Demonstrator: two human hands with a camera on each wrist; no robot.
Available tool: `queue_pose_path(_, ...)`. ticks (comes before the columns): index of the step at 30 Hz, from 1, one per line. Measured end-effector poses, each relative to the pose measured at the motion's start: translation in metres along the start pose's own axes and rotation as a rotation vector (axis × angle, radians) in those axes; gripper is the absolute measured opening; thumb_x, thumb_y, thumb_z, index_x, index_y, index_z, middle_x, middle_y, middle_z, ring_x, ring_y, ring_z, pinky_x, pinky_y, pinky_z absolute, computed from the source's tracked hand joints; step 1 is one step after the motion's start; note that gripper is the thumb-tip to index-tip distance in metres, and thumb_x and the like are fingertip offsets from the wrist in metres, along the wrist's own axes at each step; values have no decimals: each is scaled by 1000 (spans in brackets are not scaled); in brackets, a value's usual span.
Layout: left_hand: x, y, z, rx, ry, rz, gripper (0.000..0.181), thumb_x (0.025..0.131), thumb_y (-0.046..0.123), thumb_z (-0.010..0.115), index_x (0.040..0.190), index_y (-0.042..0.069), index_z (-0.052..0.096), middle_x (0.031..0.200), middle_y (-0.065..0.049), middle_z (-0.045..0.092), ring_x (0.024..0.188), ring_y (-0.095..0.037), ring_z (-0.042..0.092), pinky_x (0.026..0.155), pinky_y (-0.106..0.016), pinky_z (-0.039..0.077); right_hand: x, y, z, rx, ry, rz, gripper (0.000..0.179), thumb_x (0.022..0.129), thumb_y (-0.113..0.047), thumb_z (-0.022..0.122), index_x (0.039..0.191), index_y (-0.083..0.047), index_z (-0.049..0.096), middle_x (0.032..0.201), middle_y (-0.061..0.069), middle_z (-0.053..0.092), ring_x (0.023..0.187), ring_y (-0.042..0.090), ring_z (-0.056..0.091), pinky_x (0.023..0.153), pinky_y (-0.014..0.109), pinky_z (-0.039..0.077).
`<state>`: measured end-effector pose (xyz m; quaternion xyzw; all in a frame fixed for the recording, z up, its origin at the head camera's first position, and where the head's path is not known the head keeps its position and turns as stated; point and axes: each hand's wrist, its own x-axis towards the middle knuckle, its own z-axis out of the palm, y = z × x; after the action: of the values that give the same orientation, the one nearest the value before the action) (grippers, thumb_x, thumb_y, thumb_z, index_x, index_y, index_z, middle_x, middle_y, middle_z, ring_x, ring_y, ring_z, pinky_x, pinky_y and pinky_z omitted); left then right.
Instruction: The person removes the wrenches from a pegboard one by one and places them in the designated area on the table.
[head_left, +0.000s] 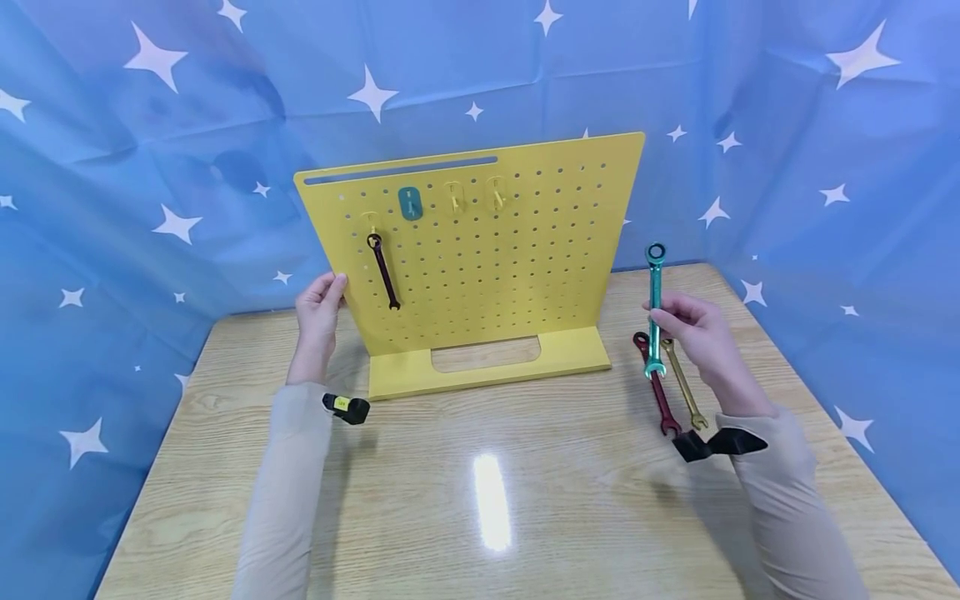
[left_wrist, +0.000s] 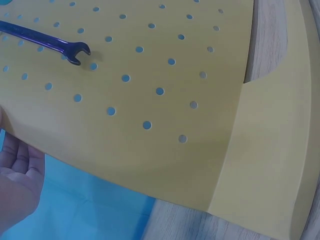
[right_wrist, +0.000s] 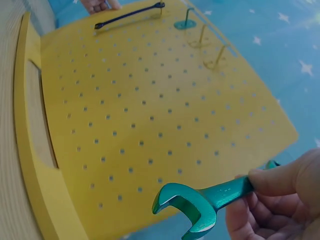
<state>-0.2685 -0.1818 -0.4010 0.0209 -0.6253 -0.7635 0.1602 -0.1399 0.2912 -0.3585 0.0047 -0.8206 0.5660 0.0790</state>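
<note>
My left hand [head_left: 318,308] grips the left edge of a yellow pegboard [head_left: 427,327], thumb at the front and fingers behind it. From a yellow hook at the board's left hangs a dark purple combination wrench [head_left: 385,271], open end down. To the right of the board, my right hand [head_left: 701,337] pinches a green combination wrench [head_left: 655,292] by its shaft, ring end up. The right wrist view shows its open end [right_wrist: 187,205] close to the camera. Beneath that hand, a red wrench [head_left: 663,404] and a gold wrench [head_left: 685,385] lie on the table.
Along the board's upper part sit a teal hook [head_left: 410,203] and two yellow hooks [head_left: 454,198] with nothing hung on them. The board stands on a flat yellow base [head_left: 397,375] on the wooden table [head_left: 420,500]. Behind is a blue starry cloth [head_left: 465,50].
</note>
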Motion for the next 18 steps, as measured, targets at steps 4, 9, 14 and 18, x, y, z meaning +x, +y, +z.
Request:
queue_pose_path(4,0,0,0,10,-2,0,19,90,10,63,76,22,68,71,8,64,64,-7,54,62,-17,46,-3,9,-11,-22,-1,28,10,96,-17,54,97,-15,64,85,-18,60,72,1,54,65,14,48)
queue_pose_path(9,0,0,0,-2,0,4,20,90,10,63,76,22,69,71,8,65,65,-7,55,63,-19,47,-5,22,-24,-46,-3,44,13,96,-19,54,101,-11,63,86,-18,60,75,1,56,67,14,49)
queue_pose_path(14,0,0,1,-15,2,0,22,90,8,63,75,23,69,71,8,65,64,-7,56,64,-19,47,-8,35,-40,-63,-8,71,10,97,-18,53,97,-16,62,89,-23,60,76,-1,56,66,13,49)
queue_pose_path(18,1,-1,0,-7,9,-4,21,90,9,63,75,23,69,69,8,65,64,-7,56,64,-20,47,-10,44,-51,-95,-7,112,12,97,-18,52,101,-10,60,88,-26,59,76,-3,56,67,15,50)
